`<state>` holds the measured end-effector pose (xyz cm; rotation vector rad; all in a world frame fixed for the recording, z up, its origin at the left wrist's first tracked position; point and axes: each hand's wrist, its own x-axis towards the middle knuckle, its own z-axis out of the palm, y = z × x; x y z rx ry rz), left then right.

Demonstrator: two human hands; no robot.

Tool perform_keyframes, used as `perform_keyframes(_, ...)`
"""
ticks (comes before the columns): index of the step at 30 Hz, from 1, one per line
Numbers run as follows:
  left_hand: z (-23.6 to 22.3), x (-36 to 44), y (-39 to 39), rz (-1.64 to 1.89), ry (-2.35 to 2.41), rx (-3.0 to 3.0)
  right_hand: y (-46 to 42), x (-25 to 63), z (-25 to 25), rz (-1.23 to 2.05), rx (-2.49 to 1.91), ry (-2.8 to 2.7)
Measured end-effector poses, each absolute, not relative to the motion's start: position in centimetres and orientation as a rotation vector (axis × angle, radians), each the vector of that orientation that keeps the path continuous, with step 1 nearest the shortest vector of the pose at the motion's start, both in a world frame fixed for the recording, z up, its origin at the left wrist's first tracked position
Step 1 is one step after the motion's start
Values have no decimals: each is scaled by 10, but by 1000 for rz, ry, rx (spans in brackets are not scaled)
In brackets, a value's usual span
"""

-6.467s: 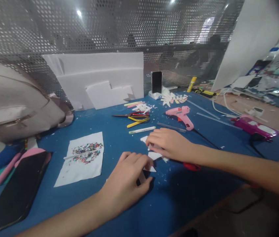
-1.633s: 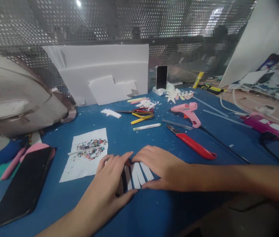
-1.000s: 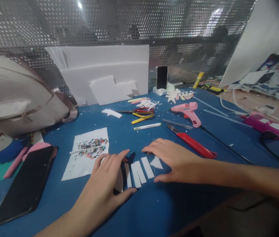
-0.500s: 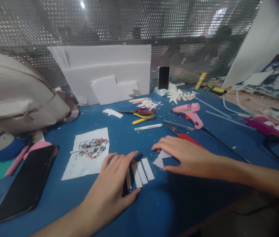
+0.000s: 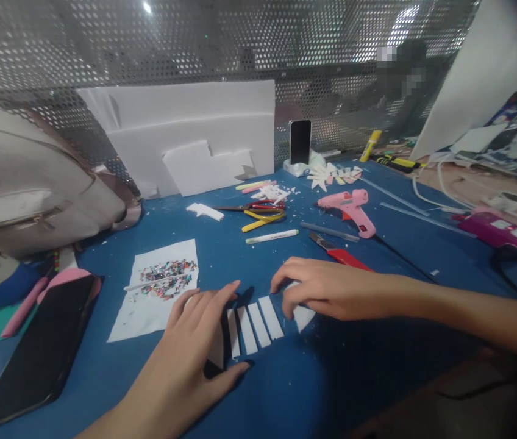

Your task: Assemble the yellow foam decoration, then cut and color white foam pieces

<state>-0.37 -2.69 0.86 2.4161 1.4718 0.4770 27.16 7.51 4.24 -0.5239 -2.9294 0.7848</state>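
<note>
Resting spread on the table [image 5: 281,384], the left hand [image 5: 194,347] is just beside the white strips [image 5: 255,326]. The right hand [image 5: 322,288], fingers curled, touches a white scrap [image 5: 303,317]; I cannot tell if it pinches.

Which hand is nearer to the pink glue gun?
Right: the right hand is on the near side of the pink glue gun; the left hand is farther away, toward the lower left.
</note>
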Motion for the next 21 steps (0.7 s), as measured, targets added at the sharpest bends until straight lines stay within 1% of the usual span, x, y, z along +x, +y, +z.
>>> perform_keyframes(2,8,-14,-31,484,1514,2414,76,274,44,767,-512,-2917)
perform_keyframes(8,3,-38,-44,480,1674,2285,63,283,41,751,-728,-2816)
perform_keyframes(12,1,-36,-42,510,1625,2192,57,279,35,732,-781,-2832)
perform_keyframes(21,-6,-36,-32,538,1527,2293,64,271,33,732,-747,-2807)
